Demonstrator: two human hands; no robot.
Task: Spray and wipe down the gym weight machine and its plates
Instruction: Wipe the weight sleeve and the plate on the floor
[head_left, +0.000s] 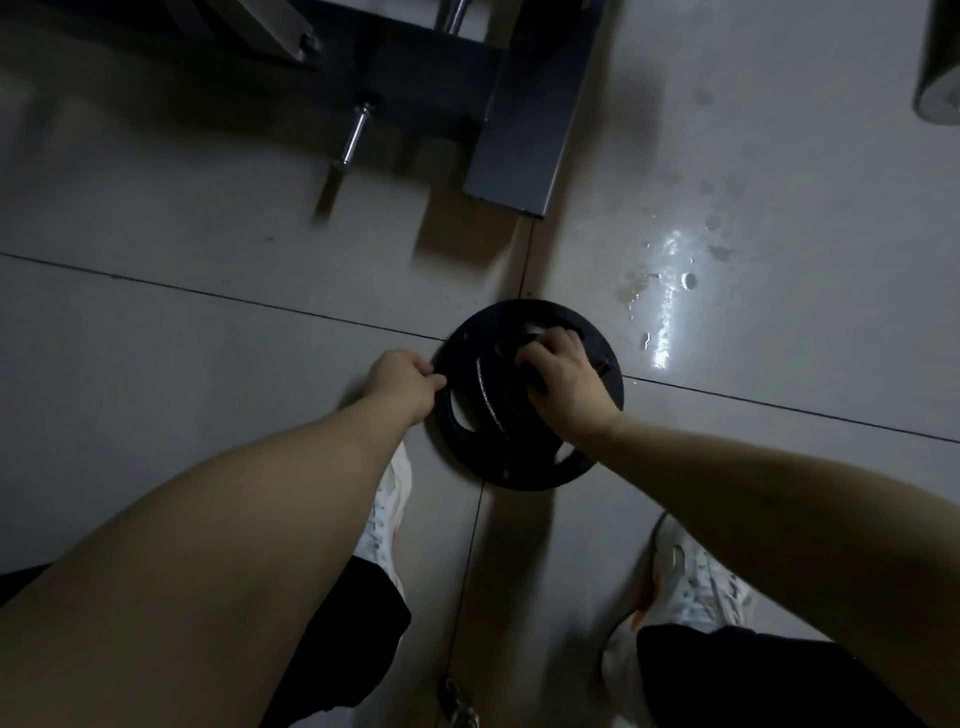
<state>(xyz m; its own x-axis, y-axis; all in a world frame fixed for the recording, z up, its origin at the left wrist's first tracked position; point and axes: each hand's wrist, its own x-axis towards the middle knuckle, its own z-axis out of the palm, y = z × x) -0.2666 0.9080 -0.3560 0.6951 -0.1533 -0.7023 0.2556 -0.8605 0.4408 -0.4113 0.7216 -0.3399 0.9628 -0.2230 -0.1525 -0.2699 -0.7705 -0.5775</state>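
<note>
Nearest my view on the head camera are two bare forearms reaching down past black shorts (343, 644) and a pair of pale trainers (696, 577). Both arms end at a black weight plate (498, 452) that lies flat on the tiled floor (208, 364), just in front of the feet.

The left hand (402, 382) is at the plate's left rim, fingers curled in and pinching the edge. The right hand (563, 387) sits over the middle of the plate, fingers hooked into one of its openings and clamped on it. Whether something dark is bunched under that palm I cannot tell.

Judging progress: a wet patch (665, 296) glistens on the floor just right of the plate, which suggests spraying has been done hereabouts. I see no bottle and no cloth that I can be sure of. The plate itself looks matt, not plainly wet. I would call this mid-task, with a plate being handled (lifted, turned or repositioned, I'd guess). The grey machine frame (519, 130) and its chrome peg (356, 137) lie beyond the plate, with nothing to show whether they have been wiped.

As for writing, the light is dim, and I can read no brand, number or label on the plate, frame or shoes.
</note>
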